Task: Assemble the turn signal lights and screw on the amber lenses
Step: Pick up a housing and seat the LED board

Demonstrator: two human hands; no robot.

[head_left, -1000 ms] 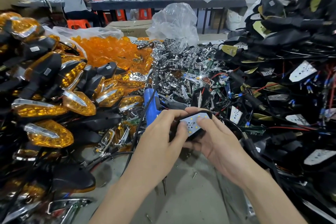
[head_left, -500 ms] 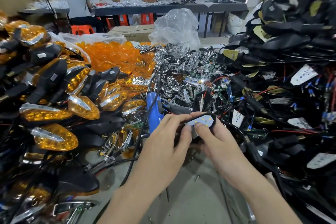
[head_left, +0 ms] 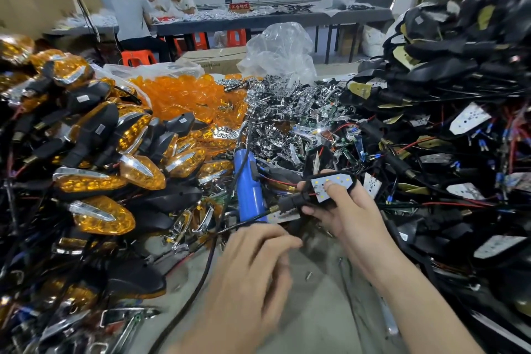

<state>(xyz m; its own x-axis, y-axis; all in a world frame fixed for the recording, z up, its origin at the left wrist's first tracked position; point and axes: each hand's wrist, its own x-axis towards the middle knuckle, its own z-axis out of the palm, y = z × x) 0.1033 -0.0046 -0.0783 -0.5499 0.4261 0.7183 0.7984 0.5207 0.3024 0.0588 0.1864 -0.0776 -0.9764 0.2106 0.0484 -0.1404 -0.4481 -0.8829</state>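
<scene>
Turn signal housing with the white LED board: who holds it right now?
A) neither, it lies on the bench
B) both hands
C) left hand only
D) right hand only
D: only the right hand grips the housing, with its thumb pressed on the LED board. The left hand is lower down and apart from the housing.

Grey bench [head_left: 316,325], loose screws [head_left: 309,276] (scattered), black cable [head_left: 207,264]
</scene>
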